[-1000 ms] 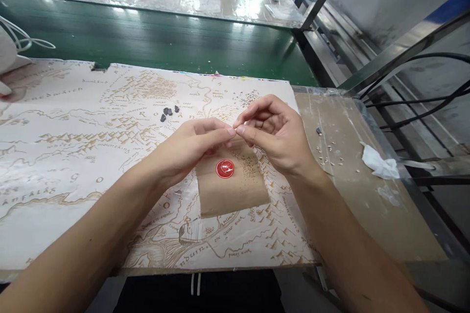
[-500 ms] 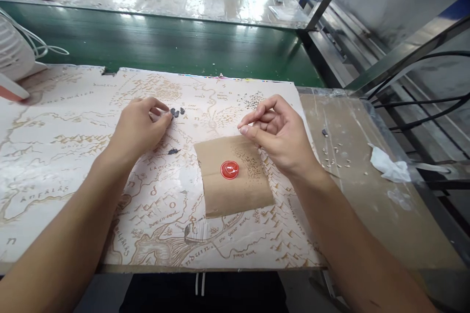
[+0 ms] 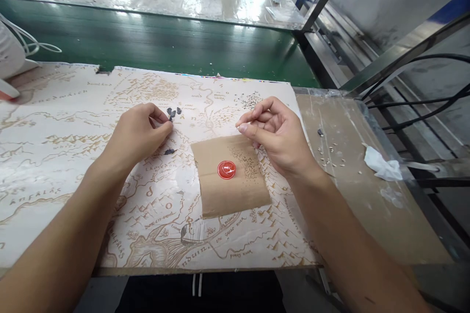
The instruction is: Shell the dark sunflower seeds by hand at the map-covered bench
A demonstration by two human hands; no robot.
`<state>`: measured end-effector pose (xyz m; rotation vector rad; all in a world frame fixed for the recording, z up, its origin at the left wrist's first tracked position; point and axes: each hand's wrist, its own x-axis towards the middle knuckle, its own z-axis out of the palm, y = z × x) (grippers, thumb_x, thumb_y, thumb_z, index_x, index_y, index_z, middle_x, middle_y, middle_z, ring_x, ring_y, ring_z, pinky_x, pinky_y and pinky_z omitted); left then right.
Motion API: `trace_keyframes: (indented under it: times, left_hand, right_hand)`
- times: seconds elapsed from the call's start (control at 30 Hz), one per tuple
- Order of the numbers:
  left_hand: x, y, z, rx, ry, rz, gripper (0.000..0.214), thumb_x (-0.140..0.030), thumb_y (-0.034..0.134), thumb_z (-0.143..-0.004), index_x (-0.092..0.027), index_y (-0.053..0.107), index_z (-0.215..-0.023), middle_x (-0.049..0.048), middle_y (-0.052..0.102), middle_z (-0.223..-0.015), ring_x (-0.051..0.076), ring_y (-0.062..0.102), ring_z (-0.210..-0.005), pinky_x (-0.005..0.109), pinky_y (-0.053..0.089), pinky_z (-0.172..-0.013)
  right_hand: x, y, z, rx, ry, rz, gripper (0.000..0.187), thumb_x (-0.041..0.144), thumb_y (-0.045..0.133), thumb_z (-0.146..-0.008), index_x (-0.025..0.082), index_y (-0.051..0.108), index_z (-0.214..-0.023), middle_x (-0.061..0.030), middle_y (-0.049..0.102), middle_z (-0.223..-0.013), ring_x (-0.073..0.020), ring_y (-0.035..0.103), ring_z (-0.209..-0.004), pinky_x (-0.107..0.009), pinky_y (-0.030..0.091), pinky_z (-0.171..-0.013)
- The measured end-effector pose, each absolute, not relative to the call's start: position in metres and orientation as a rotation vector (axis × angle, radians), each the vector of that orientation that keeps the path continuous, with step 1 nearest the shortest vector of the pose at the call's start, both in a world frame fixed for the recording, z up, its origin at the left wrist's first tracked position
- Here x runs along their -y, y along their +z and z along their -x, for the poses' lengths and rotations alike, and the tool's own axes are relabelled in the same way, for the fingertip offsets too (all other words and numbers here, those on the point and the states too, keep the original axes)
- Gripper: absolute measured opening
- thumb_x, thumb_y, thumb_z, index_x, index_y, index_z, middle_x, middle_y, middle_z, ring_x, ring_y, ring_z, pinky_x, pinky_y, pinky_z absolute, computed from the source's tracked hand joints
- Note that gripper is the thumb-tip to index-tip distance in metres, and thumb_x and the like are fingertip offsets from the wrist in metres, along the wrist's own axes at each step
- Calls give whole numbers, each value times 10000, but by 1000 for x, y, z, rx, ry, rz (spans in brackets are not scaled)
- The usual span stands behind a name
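Note:
My left hand (image 3: pixel 143 129) pinches a small dark flake (image 3: pixel 171 118) between thumb and fingertips, beside a few loose dark flakes (image 3: pixel 172 111) on the map-printed sheet (image 3: pixel 81 122). Another dark flake (image 3: pixel 170 151) lies apart, nearer me. Between thumb and forefinger, my right hand (image 3: pixel 277 134) holds a tiny pale piece (image 3: pixel 238 127), too small to name. It hovers just above the far edge of a brown cardboard square (image 3: pixel 216 200). A round, glossy red piece (image 3: pixel 226 169) sits on that cardboard, and many tiny brown grains (image 3: pixel 250 166) are scattered to its right.
Dark and pale specks (image 3: pixel 251 100) lie beyond my right hand. On the brown board (image 3: pixel 352 215) at right are pale bits (image 3: pixel 326 160), a dark piece (image 3: pixel 320 132) and crumpled tissue (image 3: pixel 382 164). A green belt (image 3: pixel 165 39) runs behind; a white appliance (image 3: pixel 11 51) stands left.
The view has shifted slightly. My left thumb and fingers have closed on a dark flake at the little pile. My right hand keeps its pinch over the cardboard's far edge.

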<state>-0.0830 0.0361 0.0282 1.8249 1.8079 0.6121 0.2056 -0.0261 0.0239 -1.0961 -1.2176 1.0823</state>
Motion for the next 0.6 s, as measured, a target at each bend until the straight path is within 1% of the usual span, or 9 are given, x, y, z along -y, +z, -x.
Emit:
trace_keyframes:
  times: [0.07, 0.17, 0.27, 0.37, 0.43, 0.5, 0.53, 0.6]
  left_hand:
    - [-34, 30, 81, -1804, 650, -1811, 136, -366, 796, -794, -277, 714, -857, 48, 751, -750, 276, 662, -691, 454, 454, -680]
    - [-32, 32, 75, -1780, 694, -1806, 142, -332, 810, -781, -266, 712, -861, 45, 757, -781, 263, 671, -710, 424, 464, -660]
    - [-28, 34, 62, -1558, 762, -1721, 176, -313, 841, -781, -248, 725, -897, 43, 772, -838, 235, 679, -741, 378, 489, -652]
    - [-19, 35, 41, -1247, 838, -1615, 177, -302, 845, -837, -229, 781, -986, 52, 798, -937, 209, 692, -812, 353, 508, -703]
    - [-12, 36, 27, -1120, 855, -1576, 155, -293, 837, -878, -221, 810, -1013, 53, 803, -968, 200, 691, -851, 351, 515, -750]
    - [-6, 35, 16, -1037, 864, -1528, 130, -296, 839, -904, -218, 815, -1005, 49, 804, -974, 190, 684, -845, 351, 519, -769]
    - [-3, 33, 13, -1008, 867, -1493, 132, -307, 846, -912, -219, 812, -1004, 48, 807, -983, 186, 683, -837, 348, 521, -769]
    - [0, 29, 10, -963, 861, -1419, 168, -334, 874, -916, -221, 806, -1020, 47, 814, -1003, 179, 687, -830, 339, 528, -766]
  right_hand:
    - [26, 24, -206, 1195, 1103, 1105, 426, 325, 987, -767, 279, 589, -915, -8, 781, -936, -172, 697, -805, -287, 455, -533]
    - [25, 24, -207, 1157, 1146, 1103, 456, 334, 1008, -744, 277, 587, -911, -9, 776, -925, -151, 636, -724, -283, 410, -499]
    - [25, 24, -207, 1131, 1179, 1087, 441, 346, 1020, -742, 269, 617, -904, -9, 779, -922, -128, 577, -666, -286, 410, -497]
    - [26, 24, -205, 1122, 1179, 1069, 424, 363, 1033, -741, 258, 651, -891, -11, 786, -918, -117, 555, -645, -287, 424, -506]
    - [26, 24, -204, 1126, 1162, 1060, 423, 356, 1038, -744, 254, 656, -893, -6, 792, -909, -107, 547, -620, -282, 431, -502]
    - [27, 24, -202, 1138, 1136, 1057, 411, 339, 1025, -771, 257, 646, -907, 3, 795, -912, -98, 558, -594, -281, 459, -504]
    - [28, 24, -201, 1148, 1123, 1055, 410, 337, 1017, -785, 262, 635, -914, 9, 793, -917, -102, 587, -595, -285, 489, -514]
    - [29, 24, -199, 1170, 1108, 1043, 414, 347, 994, -810, 276, 603, -928, 14, 788, -936, -137, 692, -662, -307, 574, -569]
